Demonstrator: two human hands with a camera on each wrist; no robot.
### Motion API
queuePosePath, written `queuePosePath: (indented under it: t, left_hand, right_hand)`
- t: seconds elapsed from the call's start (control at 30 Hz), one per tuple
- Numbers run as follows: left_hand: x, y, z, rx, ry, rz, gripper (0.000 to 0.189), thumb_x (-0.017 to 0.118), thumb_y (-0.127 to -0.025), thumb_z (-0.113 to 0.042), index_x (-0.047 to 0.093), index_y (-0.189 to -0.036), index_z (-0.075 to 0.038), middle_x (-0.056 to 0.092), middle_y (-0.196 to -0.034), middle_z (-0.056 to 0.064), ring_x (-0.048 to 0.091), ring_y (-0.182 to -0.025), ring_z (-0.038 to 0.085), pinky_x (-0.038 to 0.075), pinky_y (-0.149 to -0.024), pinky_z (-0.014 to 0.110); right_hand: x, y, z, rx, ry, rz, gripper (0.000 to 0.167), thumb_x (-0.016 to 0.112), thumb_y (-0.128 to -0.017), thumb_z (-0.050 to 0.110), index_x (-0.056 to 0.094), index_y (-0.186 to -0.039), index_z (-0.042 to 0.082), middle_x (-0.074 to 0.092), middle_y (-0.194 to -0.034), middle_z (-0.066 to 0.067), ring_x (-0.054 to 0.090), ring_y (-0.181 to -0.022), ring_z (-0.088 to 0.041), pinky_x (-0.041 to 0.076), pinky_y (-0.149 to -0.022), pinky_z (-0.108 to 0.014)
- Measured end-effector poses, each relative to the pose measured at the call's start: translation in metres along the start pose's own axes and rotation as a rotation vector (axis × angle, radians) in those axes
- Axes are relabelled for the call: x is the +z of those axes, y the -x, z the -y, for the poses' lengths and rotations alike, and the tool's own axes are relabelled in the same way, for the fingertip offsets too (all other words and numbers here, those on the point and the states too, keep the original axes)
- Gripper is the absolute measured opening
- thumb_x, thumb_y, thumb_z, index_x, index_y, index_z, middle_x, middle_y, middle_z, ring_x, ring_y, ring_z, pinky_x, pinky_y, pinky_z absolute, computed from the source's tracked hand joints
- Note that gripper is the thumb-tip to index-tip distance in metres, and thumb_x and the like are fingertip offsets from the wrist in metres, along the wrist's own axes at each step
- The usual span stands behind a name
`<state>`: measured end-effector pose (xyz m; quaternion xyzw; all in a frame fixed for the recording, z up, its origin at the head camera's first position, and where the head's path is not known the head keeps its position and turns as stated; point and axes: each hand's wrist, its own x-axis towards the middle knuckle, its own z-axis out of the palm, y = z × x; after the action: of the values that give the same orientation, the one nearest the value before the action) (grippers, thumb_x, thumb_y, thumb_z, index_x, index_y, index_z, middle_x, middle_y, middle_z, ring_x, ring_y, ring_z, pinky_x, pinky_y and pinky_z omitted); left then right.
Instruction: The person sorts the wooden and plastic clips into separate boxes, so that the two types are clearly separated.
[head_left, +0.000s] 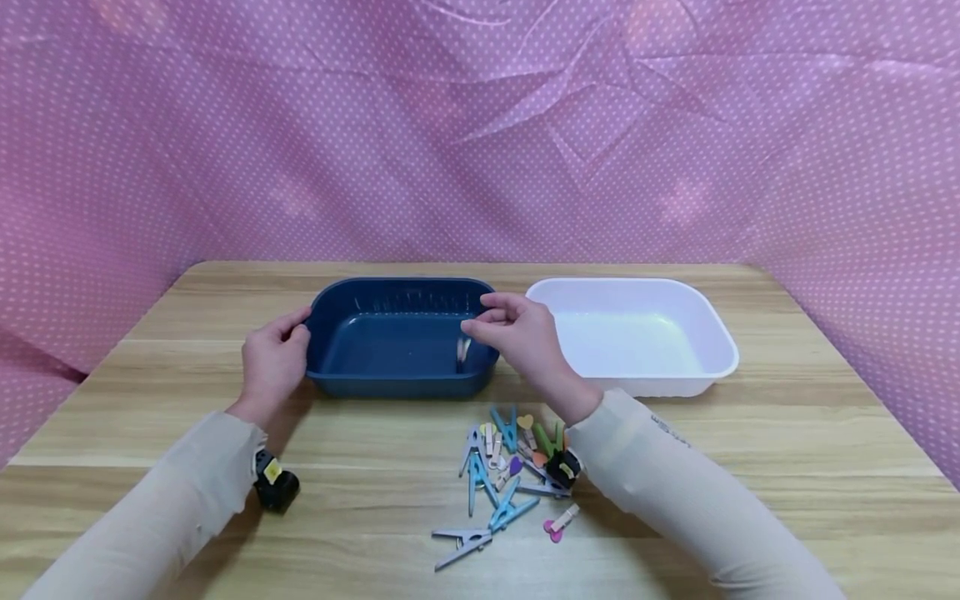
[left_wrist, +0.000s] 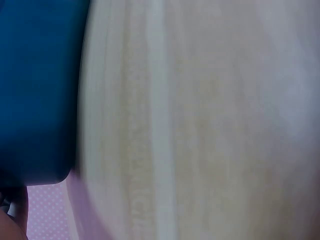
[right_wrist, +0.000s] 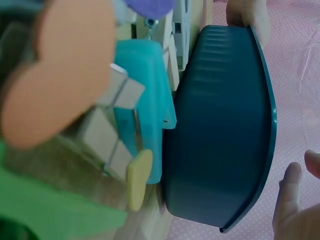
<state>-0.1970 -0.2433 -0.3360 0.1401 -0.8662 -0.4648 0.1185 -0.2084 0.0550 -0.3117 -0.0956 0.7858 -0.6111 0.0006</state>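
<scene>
My left hand (head_left: 274,360) grips the left rim of a dark blue plastic tray (head_left: 397,386), thumb on the near side. Over the tray's right end is my right hand (head_left: 528,337), fingers loosely bent and nothing between them. In the right wrist view its fingertips (right_wrist: 291,175) stand apart beyond the tray rim. Just below them, inside the tray, shows a small wooden clothespin (head_left: 462,353), slightly blurred. In the left wrist view the tray wall (left_wrist: 35,100) fills the left side, and most of the hand is hidden.
A white tray (head_left: 716,379) stands right of the blue one. In front lies a pile of clothespins: blue ones (head_left: 513,510), grey ones (head_left: 463,543), a green one (head_left: 546,440) and small wooden ones with hearts, one pink (head_left: 555,533). A pink dotted cloth (head_left: 480,150) hangs behind the table.
</scene>
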Motion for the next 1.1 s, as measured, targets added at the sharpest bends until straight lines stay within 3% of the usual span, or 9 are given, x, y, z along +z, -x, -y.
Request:
queuePosePath:
  t: [0.4, 0.63, 1.1]
  left_hand:
    - [-0.001, 0.002, -0.001, 0.0, 0.011, 0.017, 0.043, 0.032, -0.098, -0.02, 0.044, -0.138, -0.011, 0.041, -0.143, 0.008, 0.036, -0.132, 0.024, 0.036, -0.104, 0.042]
    - [0.001, 0.003, 0.0, 0.018, -0.013, -0.028, 0.041, 0.036, -0.096, -0.019, 0.051, -0.134, -0.012, 0.048, -0.137, 0.009, 0.042, -0.127, 0.022, 0.039, -0.102, 0.04]
    - [-0.001, 0.004, -0.001, -0.003, -0.002, -0.004, 0.042, 0.034, -0.097, -0.019, 0.047, -0.136, -0.012, 0.044, -0.14, 0.008, 0.038, -0.13, 0.022, 0.037, -0.104, 0.04]
  right_hand:
    - [-0.012, 0.005, 0.005, 0.017, 0.028, -0.015, 0.044, 0.073, -0.079, 0.022, 0.061, -0.118, 0.005, 0.067, -0.096, -0.008, 0.064, -0.087, -0.016, 0.053, -0.081, -0.031]
    - [-0.019, 0.009, 0.009, 0.006, -0.064, -0.024, 0.041, 0.073, -0.079, 0.018, 0.061, -0.116, 0.004, 0.066, -0.097, -0.01, 0.063, -0.085, -0.017, 0.054, -0.077, -0.027]
    - [-0.035, 0.021, 0.018, 0.005, -0.068, -0.004, 0.038, 0.071, -0.081, 0.019, 0.061, -0.115, 0.007, 0.064, -0.097, -0.01, 0.064, -0.082, -0.016, 0.054, -0.075, -0.025]
